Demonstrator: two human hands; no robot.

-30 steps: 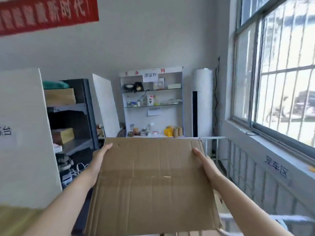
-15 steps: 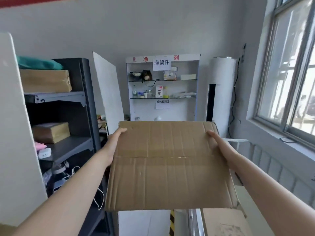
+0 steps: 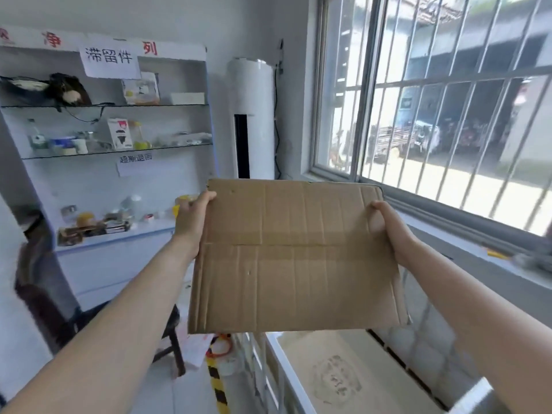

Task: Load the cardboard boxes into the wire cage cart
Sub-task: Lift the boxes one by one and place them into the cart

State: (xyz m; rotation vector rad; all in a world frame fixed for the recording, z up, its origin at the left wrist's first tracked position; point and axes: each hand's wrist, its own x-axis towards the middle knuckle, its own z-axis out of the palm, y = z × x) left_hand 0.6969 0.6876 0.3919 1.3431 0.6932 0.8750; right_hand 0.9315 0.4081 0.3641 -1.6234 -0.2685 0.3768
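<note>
Daylight from the barred window beyond the wire cage cart takes up far more of the view than it did half a second ago: the person has swung away from the dark storage rack, which has slid out of sight, and toward the cart, whose white rim and open top now show just below the near edge of the cardboard box. That box is carried flat and roughly level above the cart, clear of it. The left hand clamps one side edge and the right hand the opposite one, each with its thumb curled over onto the top face; the fingers underneath are hidden by the cardboard. Inside the cart another brown box already lies, a faint round stamp on its top. Off to the cart's left stands a white shelf unit. By my reading the carry is nearly over: the load seems lined up with the opening, and what remains is to lower it onto the box already inside and let go
</note>
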